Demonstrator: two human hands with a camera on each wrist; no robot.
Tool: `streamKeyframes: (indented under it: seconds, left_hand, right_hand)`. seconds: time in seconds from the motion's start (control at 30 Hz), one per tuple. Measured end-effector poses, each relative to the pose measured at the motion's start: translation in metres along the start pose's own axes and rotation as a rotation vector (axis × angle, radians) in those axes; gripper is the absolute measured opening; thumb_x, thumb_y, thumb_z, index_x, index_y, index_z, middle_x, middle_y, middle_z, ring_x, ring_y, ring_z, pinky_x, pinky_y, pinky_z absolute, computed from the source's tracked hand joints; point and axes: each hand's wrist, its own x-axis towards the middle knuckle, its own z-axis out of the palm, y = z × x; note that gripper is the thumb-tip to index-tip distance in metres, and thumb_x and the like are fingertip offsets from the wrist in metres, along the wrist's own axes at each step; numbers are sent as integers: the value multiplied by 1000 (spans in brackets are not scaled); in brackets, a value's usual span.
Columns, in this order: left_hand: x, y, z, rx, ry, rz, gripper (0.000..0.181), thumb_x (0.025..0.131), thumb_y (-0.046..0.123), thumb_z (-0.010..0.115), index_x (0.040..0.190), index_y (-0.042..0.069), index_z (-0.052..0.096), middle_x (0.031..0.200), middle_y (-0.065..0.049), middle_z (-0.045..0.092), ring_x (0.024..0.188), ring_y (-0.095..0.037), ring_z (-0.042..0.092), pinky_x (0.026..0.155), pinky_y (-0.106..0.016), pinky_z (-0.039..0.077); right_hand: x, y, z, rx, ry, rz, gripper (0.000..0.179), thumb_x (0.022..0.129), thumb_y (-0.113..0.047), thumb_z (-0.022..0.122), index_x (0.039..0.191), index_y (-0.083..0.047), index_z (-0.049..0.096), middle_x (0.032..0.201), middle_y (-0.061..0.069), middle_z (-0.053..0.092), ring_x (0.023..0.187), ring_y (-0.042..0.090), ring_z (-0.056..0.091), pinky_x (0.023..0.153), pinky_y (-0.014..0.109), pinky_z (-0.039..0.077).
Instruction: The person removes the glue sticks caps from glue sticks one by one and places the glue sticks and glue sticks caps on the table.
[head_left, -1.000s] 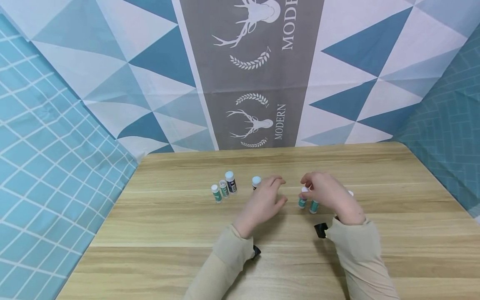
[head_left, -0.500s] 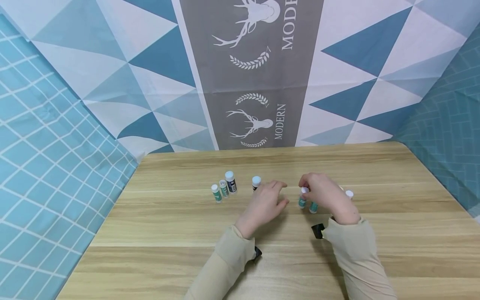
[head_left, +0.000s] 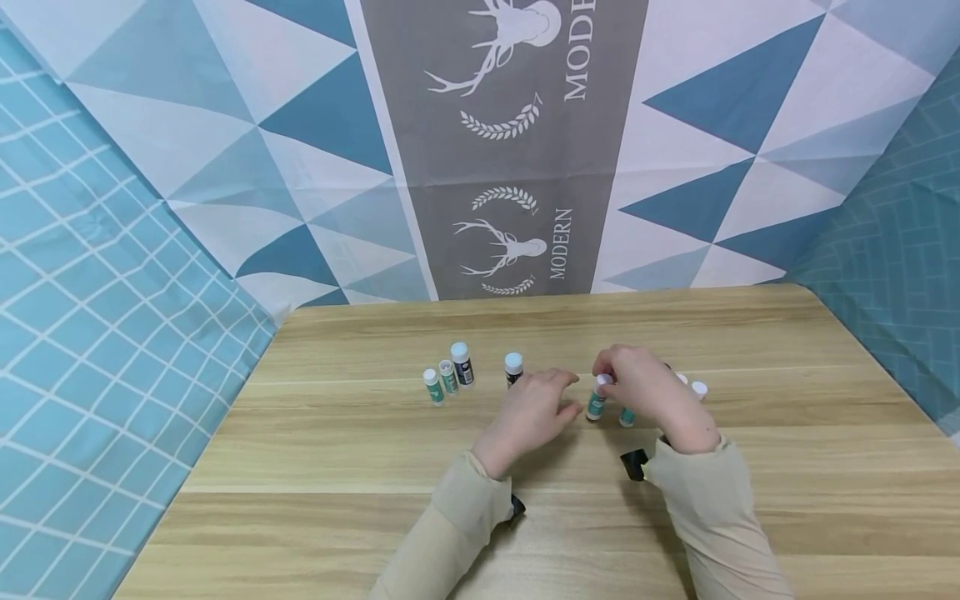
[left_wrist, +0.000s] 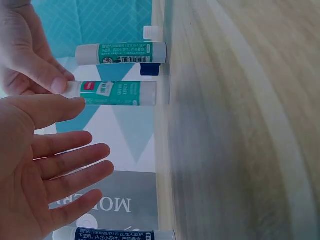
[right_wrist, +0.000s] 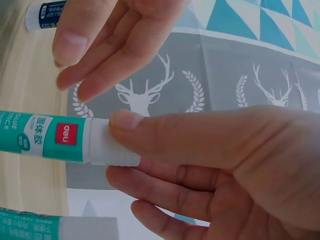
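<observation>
My right hand [head_left: 648, 392] pinches the white cap of a green glue stick [right_wrist: 47, 137] between thumb and fingers. In the head view this stick leans slightly, its base close over the wooden table. My left hand [head_left: 531, 410] is just to its left, fingers extended and thumb apart, holding nothing. The left wrist view shows the left thumb overlapping the capped end of the held stick. A second green glue stick [left_wrist: 125, 53] stands upright beside the held one, partly behind the right hand in the head view. Just beyond the left hand stands a navy glue stick [head_left: 513, 367].
On the table [head_left: 337, 467] to the left stand two small green glue sticks [head_left: 433, 388] and a larger navy one [head_left: 462, 367]. White caps [head_left: 699, 389] show behind the right wrist. A patterned cloth [head_left: 510, 150] hangs at the table's back edge.
The right hand has moved the green glue stick left, away from the second green one, and it now leans. My left hand has shifted slightly right and nearer.
</observation>
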Motion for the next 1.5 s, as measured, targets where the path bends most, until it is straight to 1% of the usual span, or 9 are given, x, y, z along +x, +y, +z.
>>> streamKeyframes:
  seconds: [0.23,0.37,0.5,0.6,0.73,1.03,1.23,1.33,1.5]
  left_hand:
    - [0,3,-1,-7,-7,6,35,86,34,60,113,12,60,109,0,65,94,-10,62,83,-30,46]
    - [0,4,-2,6,2,10,34,86,36,60,111,13,61,106,1,66,88,-9,62,80,-29,47]
    - [0,2,-2,3,43,29,28,86,34,60,104,13,63,96,2,67,77,-6,60,73,-27,48]
    - [0,1,-2,-3,69,44,20,86,31,61,96,14,63,85,3,66,66,-4,54,68,-26,47]
    - [0,1,-2,9,74,50,14,85,30,61,89,16,61,75,7,61,59,-3,47,63,-24,44]
    - [0,1,-9,-40,103,46,12,85,26,61,86,14,61,73,6,61,57,-2,45,61,-21,41]
    - [0,0,-17,-108,142,12,14,84,22,64,93,11,63,77,5,60,62,-4,48,57,-15,39]
    - [0,-1,-20,-140,165,9,15,84,21,65,94,10,63,79,4,61,63,-4,49,57,-13,39]
    - [0,-2,-24,-132,206,21,15,82,23,67,91,12,64,78,5,61,63,-4,48,59,-16,40]
  right_hand:
    - [-2,-5,-1,19,23,-22,11,80,-7,67,90,-2,64,79,5,58,67,15,51,60,29,46]
    - [-4,-6,-1,34,39,-39,11,81,-9,67,90,-4,64,83,4,60,72,16,56,64,31,48]
    - [-5,-8,-3,59,54,-71,12,82,-11,66,92,-5,64,86,5,63,77,18,60,67,34,49]
    - [-6,-9,-3,76,60,-81,13,82,-11,65,94,-5,64,88,5,64,80,19,61,69,35,50]
    - [-7,-9,-4,83,65,-88,14,83,-11,65,96,-5,64,89,5,64,81,19,61,70,37,50]
    - [-10,-9,-11,135,48,-80,17,84,-11,64,99,-5,63,92,6,65,86,22,61,75,40,49]
    - [-10,-5,-13,197,49,-90,17,85,-14,63,100,-7,62,92,4,65,88,21,61,77,42,48]
    - [-10,-3,-13,221,62,-100,18,85,-16,63,101,-8,62,93,3,65,88,20,61,78,42,49]
    - [-10,-2,-11,226,82,-111,19,84,-18,64,102,-9,62,92,2,65,87,19,61,77,43,49]
